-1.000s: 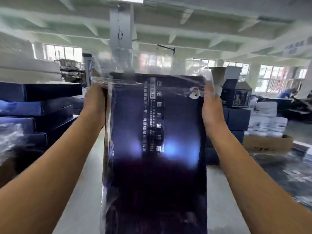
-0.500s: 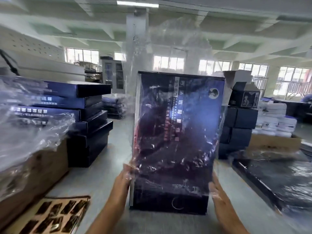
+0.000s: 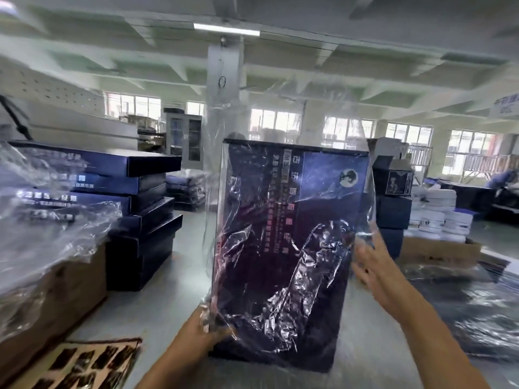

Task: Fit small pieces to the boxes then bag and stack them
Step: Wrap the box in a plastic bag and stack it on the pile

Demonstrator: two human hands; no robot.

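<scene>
- A worker stands a dark blue box [image 3: 286, 248] on end on a grey surface [image 3: 168, 301], inside a clear plastic bag [image 3: 280, 122] whose loose open top rises crumpled above the box.
- The left hand [image 3: 206, 331] grips the lower left corner of the box through the film, its fingers curled round the edge.
- The right hand [image 3: 375, 266] is at the right side of the box with its fingers spread and straight, at the wrinkled plastic and holding nothing.
- A column of pale characters runs down the front of the box, too blurred to read. A round white emblem [image 3: 349, 177] sits near its upper right corner.
- To the left, a stack of boxes [image 3: 140, 197] of the same dark blue carries white lettering on the sides, also unreadable.
- Nearer the camera on that side, a heap of clear bags [image 3: 47, 220] lies over a brown carton [image 3: 56, 299].
- A tan sheet of small dark pieces [image 3: 84, 363] lies at the lower left edge of the surface.
- Behind the bag, a pillar [image 3: 223, 66] bears a hand-drawn mark like a "0".
- At right stand a small dark box with a portrait [image 3: 398, 179], piles of white items [image 3: 441, 214] and a cardboard tray [image 3: 438, 252].
</scene>
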